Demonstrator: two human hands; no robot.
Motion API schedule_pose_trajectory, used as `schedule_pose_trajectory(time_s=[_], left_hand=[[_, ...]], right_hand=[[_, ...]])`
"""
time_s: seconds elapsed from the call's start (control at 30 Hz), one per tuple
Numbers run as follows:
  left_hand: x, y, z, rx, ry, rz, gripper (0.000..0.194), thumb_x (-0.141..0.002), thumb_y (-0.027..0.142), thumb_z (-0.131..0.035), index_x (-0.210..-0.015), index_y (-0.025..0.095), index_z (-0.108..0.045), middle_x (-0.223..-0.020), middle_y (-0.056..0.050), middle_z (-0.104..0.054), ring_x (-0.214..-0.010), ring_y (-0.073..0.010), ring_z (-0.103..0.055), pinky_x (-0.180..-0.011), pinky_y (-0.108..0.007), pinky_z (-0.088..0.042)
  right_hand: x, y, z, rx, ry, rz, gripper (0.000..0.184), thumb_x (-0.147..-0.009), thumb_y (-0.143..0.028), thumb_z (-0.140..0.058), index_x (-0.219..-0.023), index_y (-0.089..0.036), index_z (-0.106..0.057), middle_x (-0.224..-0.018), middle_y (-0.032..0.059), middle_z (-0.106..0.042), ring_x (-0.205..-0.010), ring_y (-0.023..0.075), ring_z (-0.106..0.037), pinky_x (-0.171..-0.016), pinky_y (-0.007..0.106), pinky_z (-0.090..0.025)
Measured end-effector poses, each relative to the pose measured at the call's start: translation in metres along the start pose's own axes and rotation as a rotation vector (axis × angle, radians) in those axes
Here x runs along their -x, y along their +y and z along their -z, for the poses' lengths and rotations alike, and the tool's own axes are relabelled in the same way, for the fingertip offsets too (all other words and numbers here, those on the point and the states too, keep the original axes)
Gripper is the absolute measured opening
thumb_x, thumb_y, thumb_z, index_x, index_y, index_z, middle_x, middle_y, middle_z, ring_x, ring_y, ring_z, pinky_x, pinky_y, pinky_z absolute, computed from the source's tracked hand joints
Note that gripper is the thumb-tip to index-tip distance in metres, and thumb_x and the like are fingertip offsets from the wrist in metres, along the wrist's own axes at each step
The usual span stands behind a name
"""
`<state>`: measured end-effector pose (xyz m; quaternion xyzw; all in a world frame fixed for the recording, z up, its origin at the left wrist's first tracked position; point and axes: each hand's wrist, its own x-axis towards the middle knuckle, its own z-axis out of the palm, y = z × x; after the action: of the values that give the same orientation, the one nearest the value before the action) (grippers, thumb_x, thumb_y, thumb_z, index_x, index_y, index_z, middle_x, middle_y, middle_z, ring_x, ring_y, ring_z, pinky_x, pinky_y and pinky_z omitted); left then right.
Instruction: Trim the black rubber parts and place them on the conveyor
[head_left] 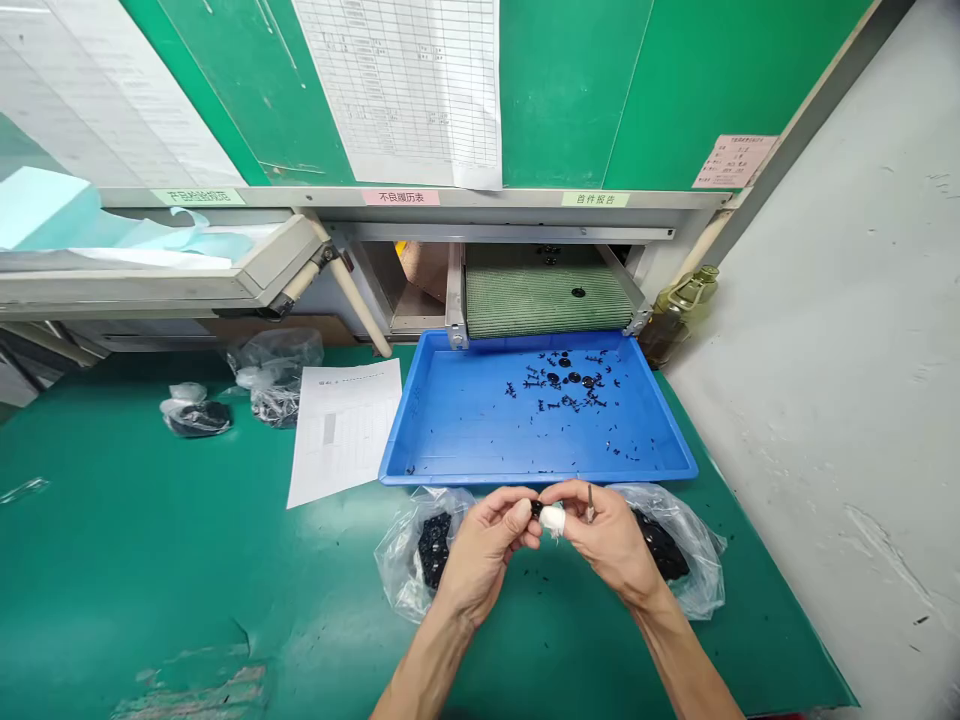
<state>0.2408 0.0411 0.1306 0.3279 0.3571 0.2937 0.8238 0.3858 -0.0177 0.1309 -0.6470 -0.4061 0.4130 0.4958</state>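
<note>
Above the near side of the table, my left hand point(491, 540) pinches a small black part point(536, 508), round as far as it shows. My right hand point(609, 540) meets it from the other side, its fingertips at the same part. White wrapping point(553, 519) covers my right thumb. A thin metal tool point(590, 503) sticks up between the fingers of that hand; its kind I cannot make out. Beside my left hand lies a clear plastic bag point(397, 555) of small black pieces. Partly behind my right hand is another clear bag point(705, 560) with larger black parts.
A blue tray point(435, 455) with scattered black parts and scraps stands beyond my hands, under the end of a green conveyor belt point(525, 295). Left of it lie a printed sheet point(345, 430) and small bags point(196, 415). A bottle point(679, 315) stands by the right wall.
</note>
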Motion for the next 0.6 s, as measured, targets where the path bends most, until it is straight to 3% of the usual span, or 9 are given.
schedule_pose_trajectory(time_s=[0.13,0.23,0.6], left_hand=[[0.007,-0.003,-0.004,-0.075,0.021,-0.055,0.027,-0.07,0.029,-0.077,-0.091,0.013,-0.071,-0.067,-0.003,-0.07,-0.06,-0.0101,-0.062,-0.063,-0.021,-0.049],[0.007,-0.005,-0.004,-0.135,0.034,-0.088,0.024,-0.068,0.027,-0.079,-0.087,0.013,-0.071,-0.065,-0.002,-0.07,-0.058,-0.011,-0.063,-0.059,-0.021,-0.05],[-0.001,-0.008,0.002,-0.049,0.031,0.092,0.029,-0.068,0.029,-0.08,-0.088,0.01,-0.07,-0.068,-0.007,-0.074,-0.064,-0.0136,-0.07,-0.06,-0.018,-0.054]], right_hand=[[0.006,0.006,-0.001,-0.117,0.01,-0.022,0.012,-0.069,-0.021,-0.064,-0.078,-0.019,-0.072,-0.073,0.0009,-0.068,-0.064,0.0131,-0.056,-0.059,0.024,-0.044],[0.008,0.01,-0.001,-0.161,-0.001,-0.036,0.011,-0.069,-0.021,-0.067,-0.078,-0.018,-0.072,-0.072,0.0015,-0.069,-0.063,0.0138,-0.058,-0.059,0.025,-0.046],[0.005,0.016,0.004,-0.157,-0.021,-0.089,0.013,-0.073,-0.025,-0.068,-0.084,-0.021,-0.074,-0.077,0.002,-0.072,-0.068,0.0151,-0.062,-0.061,0.025,-0.048]])
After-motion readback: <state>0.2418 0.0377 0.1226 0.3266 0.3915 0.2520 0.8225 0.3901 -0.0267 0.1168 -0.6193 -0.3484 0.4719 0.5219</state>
